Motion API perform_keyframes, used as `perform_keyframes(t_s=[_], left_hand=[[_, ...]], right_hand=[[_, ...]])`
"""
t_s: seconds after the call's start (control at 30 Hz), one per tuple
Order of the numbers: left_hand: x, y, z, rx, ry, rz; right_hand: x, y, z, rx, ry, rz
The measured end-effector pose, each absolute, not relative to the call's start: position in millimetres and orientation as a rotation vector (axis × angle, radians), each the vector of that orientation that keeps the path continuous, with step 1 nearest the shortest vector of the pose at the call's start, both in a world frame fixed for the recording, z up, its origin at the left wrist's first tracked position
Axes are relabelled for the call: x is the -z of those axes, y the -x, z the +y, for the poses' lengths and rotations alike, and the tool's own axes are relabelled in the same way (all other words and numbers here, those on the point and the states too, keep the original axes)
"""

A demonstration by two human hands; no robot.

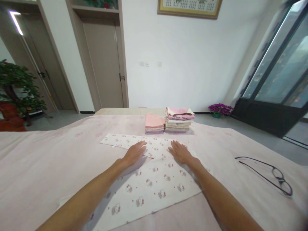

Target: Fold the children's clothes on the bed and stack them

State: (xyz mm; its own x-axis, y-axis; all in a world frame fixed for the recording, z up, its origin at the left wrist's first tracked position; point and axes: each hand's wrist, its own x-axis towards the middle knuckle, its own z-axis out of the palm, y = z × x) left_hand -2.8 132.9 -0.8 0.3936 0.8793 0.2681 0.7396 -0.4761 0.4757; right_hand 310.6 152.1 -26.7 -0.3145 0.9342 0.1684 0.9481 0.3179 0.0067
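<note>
1. The printed cloth [154,189] lies spread on the pink sheet [48,160] right in front of you. It is covered in small cat-face motifs (I can read no brand wording on it).
2. Your left hand [134,153] and right hand [180,152] rest palm-down on its far part, fingers stretched flat and gripping nothing.
3. Nothing pins the near end, so I judge that flat-palm pressure could drag the thin cloth and rumple or skew it.
4. The glasses [276,175] lie well off to your right, where a wide sweep of the arm could knock them.
5. Just beyond the cloth stand a pink stack [154,123] and a taller stack [178,120], and a forward shove might nudge them. The taller stack's top garment bears dark lettering that is only partly showing and unreadable.
6. The framed picture [190,7] on the wall has writing too small to read.
</note>
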Motion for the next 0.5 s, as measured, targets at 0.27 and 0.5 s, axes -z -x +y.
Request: perform_keyframes(t_s=[0.27, 0.5], left_hand=[[37, -5, 206, -0.351, -2.525, 1.526], [45, 66, 230, -0.248, -2.47, 1.758]], right_hand=[[47, -318, 157, 0.172, 1.834, -2.352], [45, -318, 158, 0.209, 1.839, -2.354]])
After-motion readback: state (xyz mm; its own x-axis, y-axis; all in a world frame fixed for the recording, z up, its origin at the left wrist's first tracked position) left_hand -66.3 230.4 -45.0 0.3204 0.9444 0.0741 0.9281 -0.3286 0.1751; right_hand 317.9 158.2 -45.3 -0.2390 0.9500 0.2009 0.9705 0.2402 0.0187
